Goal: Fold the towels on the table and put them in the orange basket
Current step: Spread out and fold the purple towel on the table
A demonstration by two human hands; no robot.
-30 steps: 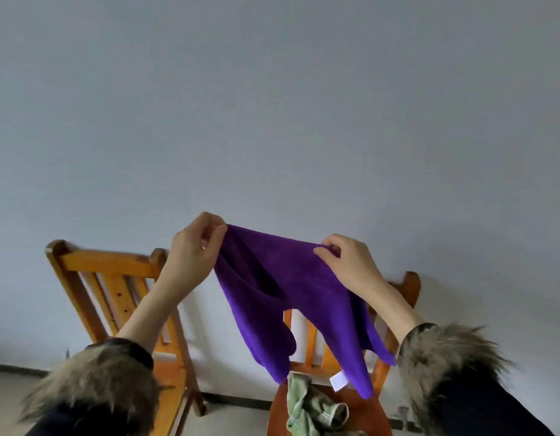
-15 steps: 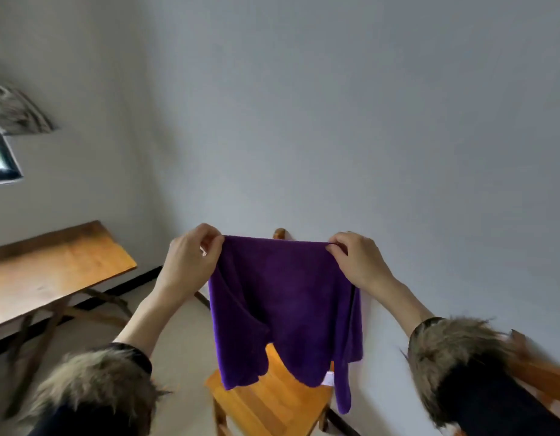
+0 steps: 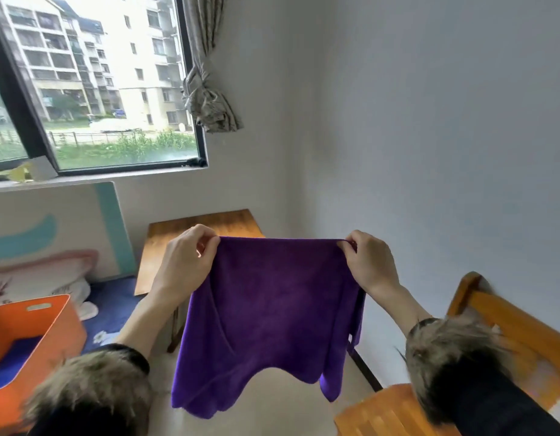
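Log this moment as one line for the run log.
step: towel held up | left hand: pinches purple towel corner | right hand: pinches other corner | orange basket: lower left

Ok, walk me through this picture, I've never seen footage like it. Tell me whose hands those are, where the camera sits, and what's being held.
There is no machine here. A person wears a wide-angle camera on the head, so you look forward and down along their own arms. The left hand and right hand each pinch an upper corner of a purple towel, holding it up in the air so it hangs spread out. At lower left sits the orange basket where folded towels go; something dark blue lies inside it. Behind the towel stands a wooden table, its visible part bare. A wooden chair is at right, and a window at upper left.
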